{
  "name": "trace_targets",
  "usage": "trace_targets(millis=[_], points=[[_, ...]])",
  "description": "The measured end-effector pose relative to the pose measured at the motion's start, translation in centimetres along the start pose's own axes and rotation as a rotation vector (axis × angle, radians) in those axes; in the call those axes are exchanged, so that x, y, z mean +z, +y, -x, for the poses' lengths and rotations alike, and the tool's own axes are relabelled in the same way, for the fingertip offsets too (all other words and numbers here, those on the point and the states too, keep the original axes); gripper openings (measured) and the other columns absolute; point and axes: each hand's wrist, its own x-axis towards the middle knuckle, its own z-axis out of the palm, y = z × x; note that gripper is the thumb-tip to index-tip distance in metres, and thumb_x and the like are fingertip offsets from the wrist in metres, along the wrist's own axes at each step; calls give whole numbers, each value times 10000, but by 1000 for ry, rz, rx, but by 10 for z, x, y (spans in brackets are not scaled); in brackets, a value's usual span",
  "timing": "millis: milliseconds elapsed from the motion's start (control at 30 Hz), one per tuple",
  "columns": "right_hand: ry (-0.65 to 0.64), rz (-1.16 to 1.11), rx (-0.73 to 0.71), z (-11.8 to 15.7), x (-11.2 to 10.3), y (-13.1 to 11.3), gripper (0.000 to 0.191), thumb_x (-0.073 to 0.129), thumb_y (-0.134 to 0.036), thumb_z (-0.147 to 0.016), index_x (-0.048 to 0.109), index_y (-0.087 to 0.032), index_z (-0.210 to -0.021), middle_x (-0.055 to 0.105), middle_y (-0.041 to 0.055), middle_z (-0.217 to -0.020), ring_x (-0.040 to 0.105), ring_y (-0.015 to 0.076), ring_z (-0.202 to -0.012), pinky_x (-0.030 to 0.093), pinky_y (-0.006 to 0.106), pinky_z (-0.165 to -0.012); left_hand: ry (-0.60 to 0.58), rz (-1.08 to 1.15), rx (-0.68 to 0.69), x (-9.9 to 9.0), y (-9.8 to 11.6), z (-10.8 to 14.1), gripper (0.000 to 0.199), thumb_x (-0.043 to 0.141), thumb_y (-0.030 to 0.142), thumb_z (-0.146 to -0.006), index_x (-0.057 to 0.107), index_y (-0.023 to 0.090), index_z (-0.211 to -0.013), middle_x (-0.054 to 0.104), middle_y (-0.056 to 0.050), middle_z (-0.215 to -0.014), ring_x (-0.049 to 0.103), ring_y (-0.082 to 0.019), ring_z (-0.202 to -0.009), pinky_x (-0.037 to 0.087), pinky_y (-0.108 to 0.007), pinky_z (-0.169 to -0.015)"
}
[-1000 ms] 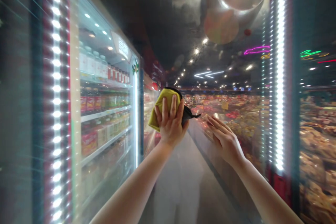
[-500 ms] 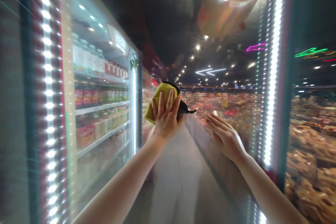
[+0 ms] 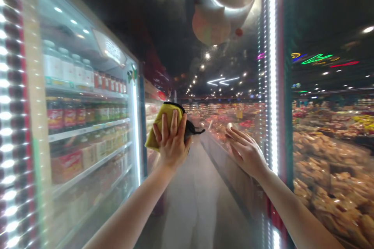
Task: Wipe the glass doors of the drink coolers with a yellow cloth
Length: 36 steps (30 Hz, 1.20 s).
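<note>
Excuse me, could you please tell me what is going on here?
The person's left hand is spread flat over a yellow cloth with black edging. The right hand is held out apart from it, with no object visible in it. Tall pale bottles stand on lit shelves at the left.

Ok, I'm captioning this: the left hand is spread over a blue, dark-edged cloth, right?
Not quite: the head view shows that the dark-edged cloth is yellow, not blue. The left hand is indeed spread over it.
</note>
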Motion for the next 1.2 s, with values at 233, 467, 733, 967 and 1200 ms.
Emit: trace_targets(millis=[233,467,733,967,1200], points=[[45,-41,72,7,9,-1,439,473,-71,-967,624,-182,-1364,580,122,-1475,478,262,-1436,513,488,-1120,-83,0,354,15,41,-11,787,598,507,-918,294,266,-1602,250,-14,-1680,88,-344,-1581,-56,-586,-1279],[29,-17,50,17,-5,14,497,456,-40,-955,606,-213,-1396,614,96,-1445,498,262,-1422,537,495,-1100,-41,5,357,14,23,29,747,600,483,-919,324,302,-1590,359,-12,-1639,120,-309,-1582,-10,-573,-1290],[-24,-83,145,21,-16,23,611,400,-41,-957,454,-244,-1531,604,81,-1460,507,224,-1414,520,464,-1135,-32,43,228,34,83,-42,876,677,413,-864,251,264,-1615,205,-51,-1692,61,-380,-1578,-1,-642,-1265],[-59,-52,169,35,-30,38,537,408,-106,-993,485,-225,-1512,625,97,-1433,545,235,-1378,527,457,-1126,-146,43,531,33,73,23,793,608,493,-903,290,292,-1602,283,-18,-1668,83,-325,-1582,-48,-575,-1284],[-80,-9,147,38,-34,49,543,412,-80,-979,524,-240,-1487,637,90,-1419,547,226,-1379,537,443,-1120,0,123,129,40,103,-43,879,663,371,-876,213,271,-1625,165,-61,-1697,45,-395,-1575,47,-679,-1257]])
